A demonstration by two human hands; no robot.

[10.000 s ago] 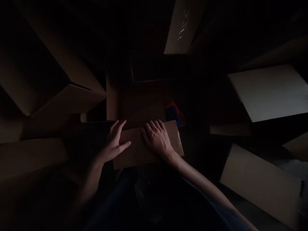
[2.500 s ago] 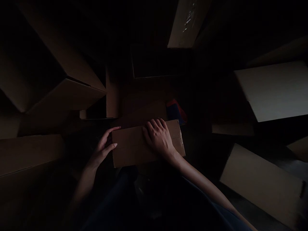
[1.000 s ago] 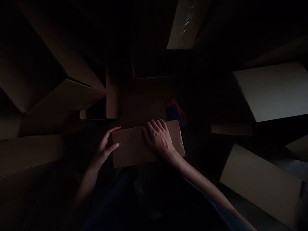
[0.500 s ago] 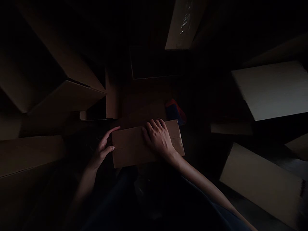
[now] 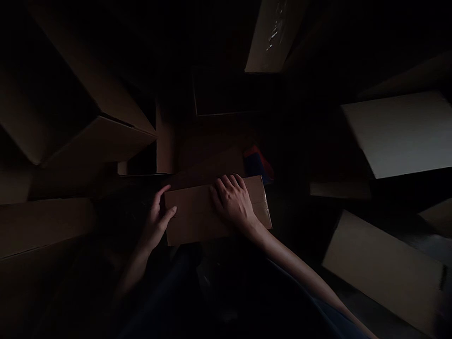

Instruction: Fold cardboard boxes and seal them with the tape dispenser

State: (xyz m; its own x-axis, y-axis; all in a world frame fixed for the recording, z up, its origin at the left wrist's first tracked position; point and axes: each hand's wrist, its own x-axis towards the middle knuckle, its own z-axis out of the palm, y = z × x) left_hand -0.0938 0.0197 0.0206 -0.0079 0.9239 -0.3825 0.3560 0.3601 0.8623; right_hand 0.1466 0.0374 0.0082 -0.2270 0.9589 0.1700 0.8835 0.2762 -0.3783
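Observation:
A small brown cardboard box [image 5: 192, 214] lies in front of me, its long side running left to right. My right hand [image 5: 233, 200] rests over its upper face, with the fingertips curled at the far edge. At the left end, my left hand [image 5: 158, 219] has its thumb on top and its fingers round the end and far corner; some fingers are hidden. Clear tape glints along the box's right end. Just beyond the far right corner sits a blue and red roll-like object [image 5: 258, 164], too dark to name for certain.
Large cardboard boxes [image 5: 106, 141] crowd the left side, with another box [image 5: 45, 223] lower down. A taped box [image 5: 270, 37] stands at the far side. Pale box panels [image 5: 402, 134] and a tilted carton [image 5: 383, 270] lie to the right. The surroundings are very dark.
My left hand has moved slightly right, and its thumb now lies over the box's left end. My right hand and the box have stayed nearly still.

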